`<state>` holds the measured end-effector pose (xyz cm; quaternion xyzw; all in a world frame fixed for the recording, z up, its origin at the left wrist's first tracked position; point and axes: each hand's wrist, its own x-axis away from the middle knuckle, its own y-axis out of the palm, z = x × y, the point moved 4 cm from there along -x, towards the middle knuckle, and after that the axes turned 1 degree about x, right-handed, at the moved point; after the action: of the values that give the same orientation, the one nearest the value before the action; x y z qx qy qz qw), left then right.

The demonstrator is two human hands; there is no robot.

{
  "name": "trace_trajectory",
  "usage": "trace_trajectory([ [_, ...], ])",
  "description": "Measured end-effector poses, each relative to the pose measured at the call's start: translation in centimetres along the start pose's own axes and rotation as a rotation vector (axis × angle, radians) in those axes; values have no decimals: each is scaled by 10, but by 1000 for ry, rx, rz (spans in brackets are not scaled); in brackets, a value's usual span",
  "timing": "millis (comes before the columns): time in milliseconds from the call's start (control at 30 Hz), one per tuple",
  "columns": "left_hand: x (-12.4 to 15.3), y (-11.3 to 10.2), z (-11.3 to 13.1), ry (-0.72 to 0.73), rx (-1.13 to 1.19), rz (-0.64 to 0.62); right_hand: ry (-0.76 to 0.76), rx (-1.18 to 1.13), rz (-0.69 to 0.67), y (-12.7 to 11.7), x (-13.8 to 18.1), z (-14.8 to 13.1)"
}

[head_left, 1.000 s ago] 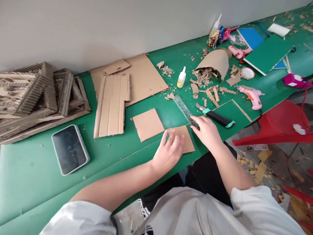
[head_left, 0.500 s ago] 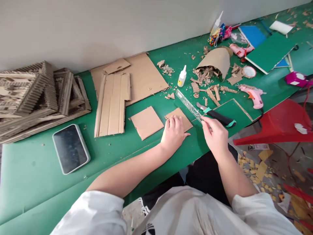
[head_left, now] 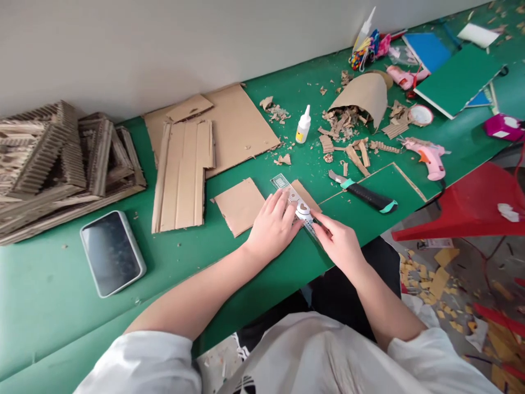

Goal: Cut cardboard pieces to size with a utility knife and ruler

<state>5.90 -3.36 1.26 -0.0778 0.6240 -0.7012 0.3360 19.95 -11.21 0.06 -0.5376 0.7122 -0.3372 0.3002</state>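
Note:
A clear ruler (head_left: 302, 208) with cut-out shapes lies slantwise over a small cardboard piece (head_left: 305, 194), whose far right part shows beside it. My left hand (head_left: 273, 224) rests on them, fingers extended over the ruler's left side and thumb toward its lower part. With thumb and fingers, my right hand (head_left: 338, 241) grips the ruler's near end. Left of the ruler lies a square cardboard piece (head_left: 238, 205), its right edge by my left hand. A utility knife (head_left: 365, 194) with a black and teal handle lies to the right, apart from my hands.
Beyond my hands stands a white glue bottle (head_left: 303, 126). Cardboard scraps (head_left: 348, 123) and a pink glue gun (head_left: 426, 156) lie at right. Larger cardboard sheets (head_left: 184, 175), a phone (head_left: 112, 253) and stacked cardboard frames (head_left: 45, 158) are at left. A red stool (head_left: 463, 202) stands beside the table.
My right hand has brought the ruler left and down onto the small cardboard piece. My left hand's fingers, earlier on the cardboard alone, now lie on the ruler.

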Motion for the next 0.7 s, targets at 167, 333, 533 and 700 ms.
trace_trajectory([
  [167,-3,7,-4,-38,-44,-66,-57,223,-79,2,2,-8],
  [333,0,-5,-7,-28,-6,79,-83,217,18,-9,5,-13],
  [533,4,-22,-3,27,18,307,210,-398,2,-12,3,-4],
  [700,3,-14,-3,26,46,232,428,-679,-192,4,0,1],
])
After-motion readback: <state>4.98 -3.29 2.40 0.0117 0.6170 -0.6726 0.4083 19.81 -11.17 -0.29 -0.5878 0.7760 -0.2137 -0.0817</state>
